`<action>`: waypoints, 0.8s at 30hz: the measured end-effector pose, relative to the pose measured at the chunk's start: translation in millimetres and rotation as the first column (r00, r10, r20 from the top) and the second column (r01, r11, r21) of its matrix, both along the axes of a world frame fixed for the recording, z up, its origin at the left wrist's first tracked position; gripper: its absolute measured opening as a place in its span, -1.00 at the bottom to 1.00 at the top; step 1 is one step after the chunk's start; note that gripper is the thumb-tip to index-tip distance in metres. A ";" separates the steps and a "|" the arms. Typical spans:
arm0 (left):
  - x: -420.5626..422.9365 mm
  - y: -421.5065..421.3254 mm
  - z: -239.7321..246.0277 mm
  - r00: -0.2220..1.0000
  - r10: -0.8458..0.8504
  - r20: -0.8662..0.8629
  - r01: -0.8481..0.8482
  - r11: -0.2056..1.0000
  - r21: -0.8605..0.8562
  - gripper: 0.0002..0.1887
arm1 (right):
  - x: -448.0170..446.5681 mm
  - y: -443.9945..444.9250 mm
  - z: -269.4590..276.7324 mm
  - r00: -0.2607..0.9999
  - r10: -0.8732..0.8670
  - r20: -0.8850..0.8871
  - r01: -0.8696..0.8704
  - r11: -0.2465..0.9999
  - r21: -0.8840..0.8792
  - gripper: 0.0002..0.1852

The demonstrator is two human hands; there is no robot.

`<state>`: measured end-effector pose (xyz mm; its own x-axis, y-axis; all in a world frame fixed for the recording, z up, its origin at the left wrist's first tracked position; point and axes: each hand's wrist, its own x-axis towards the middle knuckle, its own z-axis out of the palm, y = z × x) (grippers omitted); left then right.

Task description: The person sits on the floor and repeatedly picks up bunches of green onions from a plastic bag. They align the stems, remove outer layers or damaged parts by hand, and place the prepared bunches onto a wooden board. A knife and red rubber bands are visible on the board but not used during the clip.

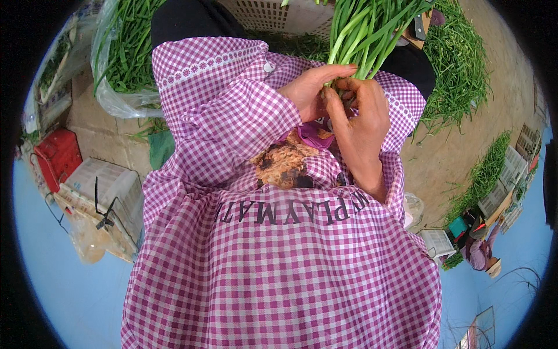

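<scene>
A bunch of green chives [364, 37] with pale stem ends rises from between my two hands, over my lap. My left hand [311, 89] is closed around the stem ends, its thumb lying across the front. Close beside it, my right hand [364, 118] has its fingers bent and its tips pinched at the bases of the stems. The lower ends are mostly hidden by my fingers. A purple-and-white checked smock [279, 261] covers my chest and arms.
A clear plastic bag [104, 98] of greens lies at left, with a pale perforated crate [270, 17] ahead. A knife [419, 28] rests near a heap of greens [457, 70] at right. Further off are a red container [58, 157], a white box [104, 183] and another person [479, 251].
</scene>
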<state>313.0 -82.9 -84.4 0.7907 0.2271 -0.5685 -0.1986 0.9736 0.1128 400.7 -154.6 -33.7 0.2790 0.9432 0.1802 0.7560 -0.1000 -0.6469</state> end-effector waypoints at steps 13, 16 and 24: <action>-4.4 1.2 -3.5 0.988 -0.123 0.092 0.112 0.987 0.113 -0.61 | -3.5 -21.8 36.4 0.814 0.030 -0.580 -0.089 0.993 -0.074 -0.90; -1.7 -3.7 -13.4 0.988 -0.034 0.150 -0.006 0.967 0.256 -0.58 | 9.3 -38.3 45.6 0.748 0.106 -0.656 -0.175 0.984 -0.041 -0.90; -2.6 -0.6 -13.1 0.983 -0.022 0.184 0.005 0.996 0.094 -0.58 | 7.0 -30.0 24.3 0.964 0.038 -0.264 -0.045 0.999 -0.018 -0.79</action>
<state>310.4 -83.5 -97.6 0.8833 0.2604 -0.3898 -0.2109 0.9634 0.1655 407.7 -184.6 -9.4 0.2742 0.9581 0.0826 0.5627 -0.0902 -0.8218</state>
